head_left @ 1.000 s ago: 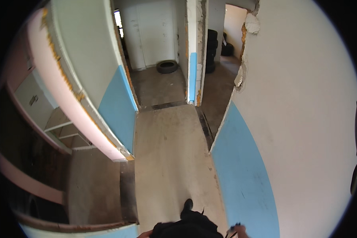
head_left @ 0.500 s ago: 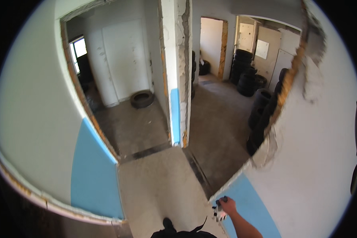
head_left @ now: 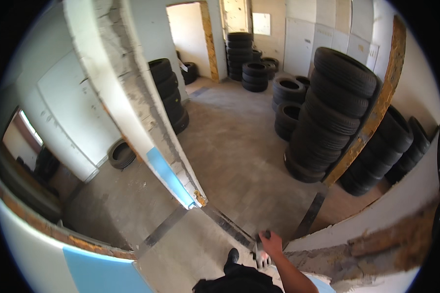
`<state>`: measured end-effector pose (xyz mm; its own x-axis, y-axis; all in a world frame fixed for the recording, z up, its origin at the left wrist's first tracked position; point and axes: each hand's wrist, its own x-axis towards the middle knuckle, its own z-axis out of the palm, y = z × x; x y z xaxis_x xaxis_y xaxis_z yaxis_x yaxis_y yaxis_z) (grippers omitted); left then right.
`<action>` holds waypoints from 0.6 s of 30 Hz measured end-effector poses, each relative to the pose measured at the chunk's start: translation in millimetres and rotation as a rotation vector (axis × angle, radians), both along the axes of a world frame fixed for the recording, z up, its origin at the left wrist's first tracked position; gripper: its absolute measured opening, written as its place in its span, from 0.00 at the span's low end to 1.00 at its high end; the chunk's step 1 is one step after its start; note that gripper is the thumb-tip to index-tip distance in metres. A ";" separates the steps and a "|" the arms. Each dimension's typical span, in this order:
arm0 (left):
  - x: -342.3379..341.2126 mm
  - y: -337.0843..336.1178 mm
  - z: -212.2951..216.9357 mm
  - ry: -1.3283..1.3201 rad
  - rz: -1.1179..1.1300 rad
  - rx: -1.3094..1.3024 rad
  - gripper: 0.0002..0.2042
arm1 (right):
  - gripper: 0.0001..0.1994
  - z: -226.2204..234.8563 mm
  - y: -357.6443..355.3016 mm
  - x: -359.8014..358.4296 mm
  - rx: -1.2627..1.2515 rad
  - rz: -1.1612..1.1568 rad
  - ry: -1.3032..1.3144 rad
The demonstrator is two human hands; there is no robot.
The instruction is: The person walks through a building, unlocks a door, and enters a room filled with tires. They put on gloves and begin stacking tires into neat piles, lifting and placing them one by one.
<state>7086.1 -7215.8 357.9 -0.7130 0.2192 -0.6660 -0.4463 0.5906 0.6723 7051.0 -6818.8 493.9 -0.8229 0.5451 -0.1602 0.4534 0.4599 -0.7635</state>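
Observation:
My right hand (head_left: pixel 272 243) is low in the picture, closed around a pair of white and dark work gloves (head_left: pixel 262 258) that dangle below the fingers. A small dark part sticks up by the thumb; whether it belongs to the gloves I cannot tell. The bare forearm comes in from the lower edge, close to a broken wall edge. My left hand is out of the picture. Below, one of my dark shoes (head_left: pixel 233 255) shows on the concrete floor.
A tall tire stack (head_left: pixel 327 115) stands right of the opening ahead, more tires (head_left: pixel 167 95) behind the chipped pillar (head_left: pixel 127 83). Further stacks line the back. A single tire (head_left: pixel 121 154) lies in the left room. Dark strips (head_left: pixel 230 224) cross the floor at the openings.
My view has turned right and moved forward towards the right-hand opening. The pillar has shifted left, and the tire stacks look larger. My right hand still holds the gloves.

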 end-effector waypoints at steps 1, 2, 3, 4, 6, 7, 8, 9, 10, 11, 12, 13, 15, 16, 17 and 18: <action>-19.9 2.8 -1.2 -0.014 -0.008 0.010 0.22 | 0.22 7.8 -1.5 -27.9 -0.054 0.016 0.067; -42.0 7.9 -0.6 -0.022 -0.017 0.020 0.22 | 0.22 20.5 6.6 -66.8 -0.122 -0.008 0.054; -64.9 12.7 -2.5 -0.026 -0.025 0.033 0.22 | 0.20 34.0 12.1 -101.8 -0.114 -0.049 0.083; -86.3 18.0 -7.2 -0.032 -0.024 0.056 0.22 | 0.17 45.7 17.3 -128.6 -0.121 -0.095 0.095; -135.8 28.7 -18.2 -0.025 -0.019 0.103 0.22 | 0.16 65.2 39.4 -189.3 -0.206 -0.167 0.155; -159.9 35.0 -22.4 -0.020 -0.008 0.132 0.22 | 0.16 70.1 52.6 -215.8 -0.261 -0.185 0.212; -188.0 40.7 -26.9 -0.004 0.011 0.181 0.22 | 0.15 67.4 69.3 -242.1 -0.226 -0.227 0.186; -216.6 42.4 -25.7 0.032 0.036 0.251 0.22 | 0.15 59.8 91.3 -267.0 -0.207 -0.259 0.168; -245.5 46.1 -19.6 0.094 0.063 0.346 0.22 | 0.15 47.5 113.3 -291.6 -0.204 -0.254 0.194; -279.7 45.4 -8.0 0.191 0.015 0.422 0.22 | 0.17 28.3 141.5 -310.9 -0.140 -0.313 0.056; -315.0 49.2 7.0 0.275 -0.094 0.384 0.22 | 0.20 5.4 172.3 -324.1 -0.096 -0.297 0.032; -359.8 42.9 30.6 0.446 -0.484 0.165 0.24 | 0.22 -21.1 199.2 -336.4 0.032 -0.333 -0.070; -450.7 69.1 73.5 0.221 -0.610 -0.435 0.17 | 0.26 -79.0 242.9 -338.6 0.073 -0.447 -0.140; -503.8 89.7 91.9 0.214 -0.555 -0.577 0.17 | 0.27 -103.6 261.2 -331.1 -0.028 -0.585 -0.224; -554.2 115.2 109.6 0.285 -0.467 -0.631 0.18 | 0.33 -117.5 284.9 -314.1 0.083 -0.490 -0.463; -605.2 145.5 121.8 0.404 -0.460 -0.636 0.17 | 0.37 -131.7 303.8 -304.9 0.151 -0.526 -0.795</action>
<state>6480.8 -7070.2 479.7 -0.8525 0.2160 -0.4760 0.1285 0.9693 0.2097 6746.1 -6515.0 362.2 -0.1484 0.8738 -0.4631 0.9886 0.1184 -0.0934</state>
